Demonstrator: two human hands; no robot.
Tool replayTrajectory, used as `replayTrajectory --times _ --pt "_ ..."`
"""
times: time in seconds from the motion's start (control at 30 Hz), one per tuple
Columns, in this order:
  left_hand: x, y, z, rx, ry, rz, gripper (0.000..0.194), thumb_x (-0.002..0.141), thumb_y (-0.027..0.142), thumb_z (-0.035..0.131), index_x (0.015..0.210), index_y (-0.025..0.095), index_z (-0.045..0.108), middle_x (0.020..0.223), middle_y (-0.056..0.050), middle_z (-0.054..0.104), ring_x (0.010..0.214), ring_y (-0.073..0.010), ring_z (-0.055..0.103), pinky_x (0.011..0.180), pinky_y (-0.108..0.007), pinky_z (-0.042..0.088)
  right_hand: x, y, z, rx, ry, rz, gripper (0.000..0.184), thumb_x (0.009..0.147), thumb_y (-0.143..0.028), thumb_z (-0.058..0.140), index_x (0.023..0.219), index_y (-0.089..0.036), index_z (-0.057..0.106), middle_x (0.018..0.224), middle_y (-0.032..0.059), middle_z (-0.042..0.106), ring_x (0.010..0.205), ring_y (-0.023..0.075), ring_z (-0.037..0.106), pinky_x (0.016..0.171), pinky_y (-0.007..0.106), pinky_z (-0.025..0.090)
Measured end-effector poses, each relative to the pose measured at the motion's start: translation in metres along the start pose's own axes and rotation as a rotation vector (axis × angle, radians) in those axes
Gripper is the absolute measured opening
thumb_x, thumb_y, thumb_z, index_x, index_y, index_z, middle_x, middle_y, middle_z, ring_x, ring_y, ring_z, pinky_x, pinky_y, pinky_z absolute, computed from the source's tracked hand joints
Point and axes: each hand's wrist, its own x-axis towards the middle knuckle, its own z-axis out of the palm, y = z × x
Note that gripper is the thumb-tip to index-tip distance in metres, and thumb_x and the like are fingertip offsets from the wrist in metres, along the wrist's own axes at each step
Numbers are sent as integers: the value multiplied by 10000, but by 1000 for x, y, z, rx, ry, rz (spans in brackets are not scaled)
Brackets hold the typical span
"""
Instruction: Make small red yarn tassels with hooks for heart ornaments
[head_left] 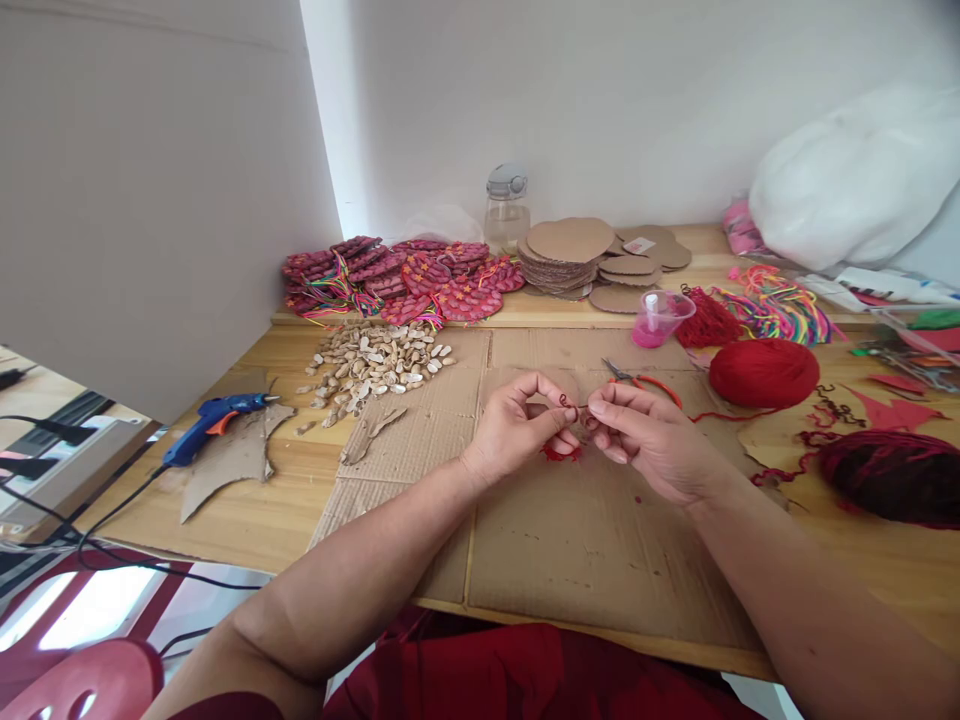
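My left hand (523, 420) and my right hand (641, 430) meet above the middle of the cardboard sheet (555, 540). Thumb and forefinger of each pinch a short piece of dark red curly yarn (564, 401), which shows between the fingertips. Beneath the fingers, partly hidden, a small bright red piece (561, 454) lies on the cardboard. Just behind my right hand are scissors (656, 385) with orange handles. A ball of red yarn (763, 373) sits to the right, its loose strand running toward the scissors.
Peanut shells (382, 365) are heaped at the back left, near a blue glue gun (217, 425) with a cord. Decorated red pieces (442, 285), stacked cardboard discs (566, 245), a bottle (507, 210) and a plastic cup (660, 318) line the back. A dark red yarn skein (892, 478) lies right.
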Motion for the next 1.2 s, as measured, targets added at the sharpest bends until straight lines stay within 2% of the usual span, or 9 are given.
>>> replayTrajectory --times 0.1,0.27,0.43,0.63,0.83,1.03,1.2 --pt "0 1 -1 16 -21 -17 314 740 333 761 840 150 526 638 -5 657 538 -112 660 512 -193 540 -1 -1 1 17 -13 12 325 679 -428 813 734 -174 618 702 7 606 523 72 489 411 182 299" --pt "2 -1 -2 -13 -53 -15 309 730 334 774 847 130 574 698 -24 676 573 -107 663 529 -193 540 -1 -1 0 71 -45 41 294 710 -398 798 756 -176 611 720 13 638 528 79 526 411 180 332" --pt "2 -1 -1 -34 -38 -6 318 735 351 770 864 127 584 714 -20 673 579 -109 667 533 -196 549 1 2 -2 113 -51 72 246 759 -358 757 782 -179 590 738 19 651 538 86 543 405 179 336" --pt "1 2 0 -23 9 -23 330 759 378 743 874 135 551 677 -16 663 531 -109 653 516 -202 552 -1 0 1 123 -63 88 262 751 -352 764 771 -176 570 728 13 642 534 81 530 409 177 319" --pt "0 2 2 2 55 0 317 808 398 685 898 159 497 662 21 609 502 -117 644 448 -192 527 -3 -1 3 65 -88 50 287 750 -379 772 775 -175 572 739 12 629 558 78 516 442 187 320" --pt "2 -2 1 -56 64 13 261 868 368 602 924 186 424 747 24 606 510 -124 655 432 -201 527 -4 0 0 -65 -133 -44 309 807 -430 718 770 -185 534 737 4 616 573 74 490 464 194 318" --pt "6 -4 -2 -137 171 94 225 905 354 545 940 202 382 784 23 624 515 -123 662 435 -201 529 -4 2 2 -140 -117 -41 336 807 -455 709 776 -188 507 709 -5 606 541 70 470 470 205 311"
